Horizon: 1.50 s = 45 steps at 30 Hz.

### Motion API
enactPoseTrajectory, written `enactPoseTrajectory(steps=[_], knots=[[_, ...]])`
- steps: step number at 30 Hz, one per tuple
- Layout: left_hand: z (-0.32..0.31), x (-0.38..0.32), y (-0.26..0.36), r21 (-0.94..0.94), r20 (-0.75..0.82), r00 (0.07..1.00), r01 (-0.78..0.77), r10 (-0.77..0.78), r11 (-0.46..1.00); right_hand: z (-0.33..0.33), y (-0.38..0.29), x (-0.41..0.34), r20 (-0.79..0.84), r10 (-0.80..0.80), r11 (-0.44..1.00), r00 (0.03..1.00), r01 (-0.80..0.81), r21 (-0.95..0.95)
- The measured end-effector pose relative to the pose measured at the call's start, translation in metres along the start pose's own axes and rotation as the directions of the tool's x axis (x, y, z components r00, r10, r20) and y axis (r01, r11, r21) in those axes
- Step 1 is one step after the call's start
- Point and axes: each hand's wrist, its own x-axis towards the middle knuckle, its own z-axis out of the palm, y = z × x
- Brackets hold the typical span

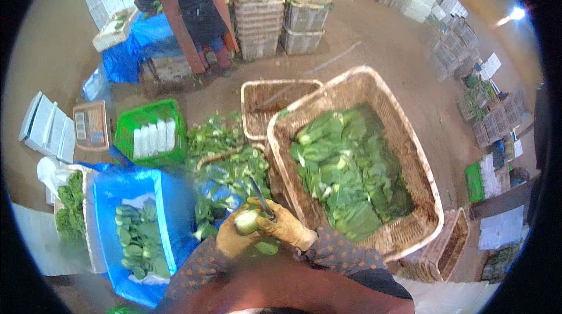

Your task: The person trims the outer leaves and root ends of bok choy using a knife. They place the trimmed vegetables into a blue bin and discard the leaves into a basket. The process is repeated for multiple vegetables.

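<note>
My left hand (232,237), in a yellowish work glove, grips a bok choy (246,222) with its pale base turned up. In my gloved right hand (287,228) is a knife (260,192), its dark blade pointing up and away; the fingers of this hand also rest against the bok choy. A green leaf (267,248) shows just below my hands. Close on the right, a large tilted plastic crate (421,160) holds many bok choy (347,169). Beyond my hands lie loose leaves and trimmings (237,164), partly over blue plastic.
Left of me, a box lined with blue plastic (103,226) contains rows of bok choy (140,239). Behind it stand a green basket (149,156) with white rolls and a scale (92,125). A brown crate (281,85) lies ahead. A person (193,6) stands near stacked crates (259,28).
</note>
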Motion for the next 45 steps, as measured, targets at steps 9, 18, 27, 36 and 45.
enactPoseTrajectory(steps=[9,18,27,36,45], knots=[[-0.068,-0.014,-0.037,-0.192,-0.039,0.999,-0.007,-0.001,0.981,-0.345,0.035,0.196,-0.231,0.017,-0.244,0.973,-0.22,-0.945],[-0.035,0.016,-0.039,-0.008,0.205,0.978,-0.05,0.051,0.999,-0.277,-0.01,0.141,-0.378,-0.265,0.009,0.887,-0.39,-0.921],[0.021,0.044,0.012,-0.127,0.577,0.702,-0.427,0.417,0.895,-0.02,-0.005,-0.032,-0.582,-0.216,0.944,0.784,0.321,0.083],[-0.099,-0.072,0.033,0.186,0.492,0.864,-0.221,0.104,0.957,-0.007,-0.03,-0.074,-0.223,-0.039,0.919,0.974,-0.052,-0.39],[-0.096,-0.136,-0.02,0.066,0.527,0.798,-0.382,0.293,0.922,0.072,-0.035,-0.095,0.29,-0.04,0.13,0.956,0.293,-0.947]])
